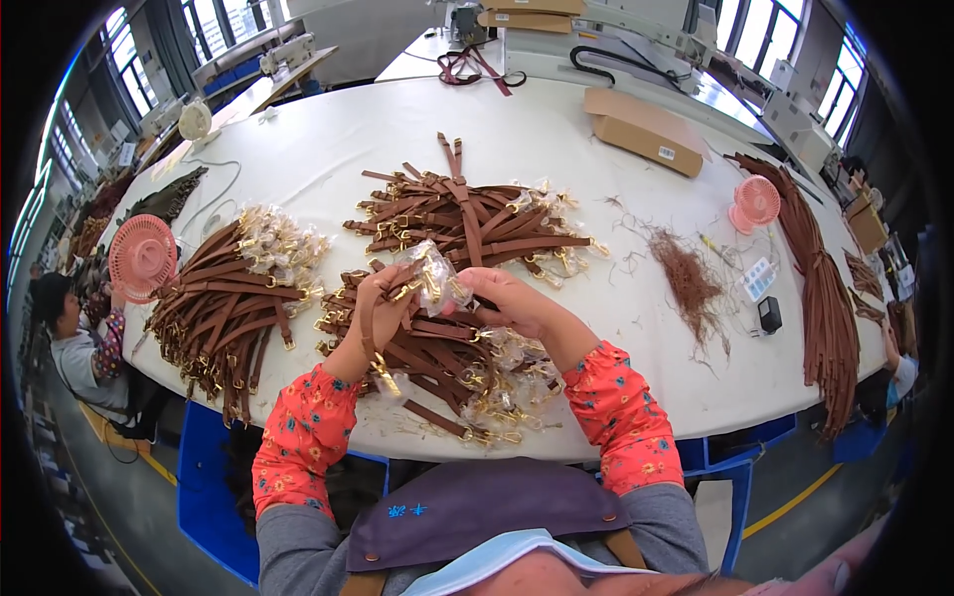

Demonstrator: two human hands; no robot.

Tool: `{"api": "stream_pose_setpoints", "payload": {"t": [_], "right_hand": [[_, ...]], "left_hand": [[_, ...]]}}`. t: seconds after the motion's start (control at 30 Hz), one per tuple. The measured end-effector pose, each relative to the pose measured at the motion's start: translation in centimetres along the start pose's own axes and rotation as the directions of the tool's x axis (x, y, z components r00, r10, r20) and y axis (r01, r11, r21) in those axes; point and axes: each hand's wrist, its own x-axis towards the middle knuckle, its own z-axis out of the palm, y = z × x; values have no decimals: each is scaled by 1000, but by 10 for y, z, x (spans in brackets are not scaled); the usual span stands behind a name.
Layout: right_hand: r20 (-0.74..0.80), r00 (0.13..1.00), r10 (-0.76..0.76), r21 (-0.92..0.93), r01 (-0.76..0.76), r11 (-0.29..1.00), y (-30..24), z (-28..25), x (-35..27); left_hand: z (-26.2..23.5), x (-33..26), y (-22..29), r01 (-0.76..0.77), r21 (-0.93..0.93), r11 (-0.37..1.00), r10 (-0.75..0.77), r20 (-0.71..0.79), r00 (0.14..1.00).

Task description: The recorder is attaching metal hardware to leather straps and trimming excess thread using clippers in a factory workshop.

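My left hand (372,300) is closed around a brown strap (367,323), whose gold-coloured metal end hangs below the fingers in clear plastic. Between my hands is a bunch of gold-coloured clasps in clear plastic wrap (433,276). My right hand (509,296) pinches the right side of that wrap with thumb and fingers. Directly beneath lies a pile of brown straps (407,350), many with plastic-wrapped clasps. Just beyond it sits another strap pile (427,211), with one bundle laid across it. A third heap of straps (214,313) lies to the left.
On the white table (616,397) stand a pink fan (142,258) at left and a smaller pink fan (755,202) at right. Brown thread scraps (686,278), a power strip (758,279), a cardboard box (646,131) and long brown strips (820,308) lie rightward. A co-worker (84,348) sits left.
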Motion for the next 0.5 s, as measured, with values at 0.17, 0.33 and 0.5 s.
{"api": "stream_pose_setpoints", "payload": {"t": [0.17, 0.33, 0.5], "right_hand": [[67, 997, 32, 112, -39, 993, 3, 1, 5], [53, 995, -88, -117, 94, 989, 23, 1, 21], [26, 985, -172, -428, 167, 888, 24, -3, 24]], "left_hand": [[0, 3, -1, 282, -583, 762, -332, 23, 943], [5, 7, 9, 305, -569, 764, -348, 34, 937], [-5, 9, -7, 218, -594, 774, -315, -64, 947]]}}
